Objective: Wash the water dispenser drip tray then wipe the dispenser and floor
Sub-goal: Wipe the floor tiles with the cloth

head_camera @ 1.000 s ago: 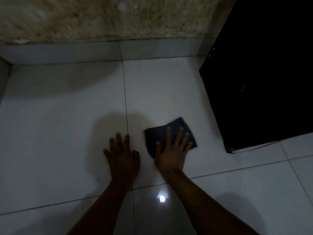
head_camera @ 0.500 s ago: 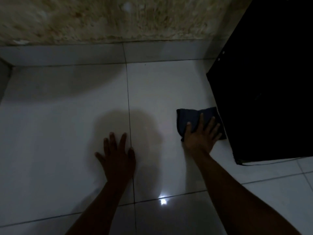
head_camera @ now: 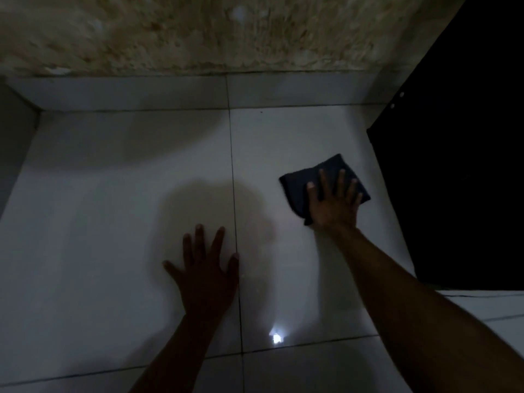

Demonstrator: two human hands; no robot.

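A folded dark blue cloth point(head_camera: 304, 181) lies flat on the white tiled floor point(head_camera: 113, 208). My right hand point(head_camera: 333, 204) presses down on it with fingers spread, a short way left of the black dispenser body point(head_camera: 459, 171). My left hand point(head_camera: 205, 275) rests flat on the floor with fingers apart, beside a grout line, holding nothing. The scene is dim. No drip tray is in view.
A stained beige wall point(head_camera: 198, 32) with a white tile skirting point(head_camera: 170, 90) runs along the far side. The black dispenser stands on the floor at the right. A small light reflection point(head_camera: 276, 337) shines on the tile near my arms.
My right hand slid the cloth to the right toward the black dispenser, then slightly away from its edge. My left hand stayed flat on the floor.
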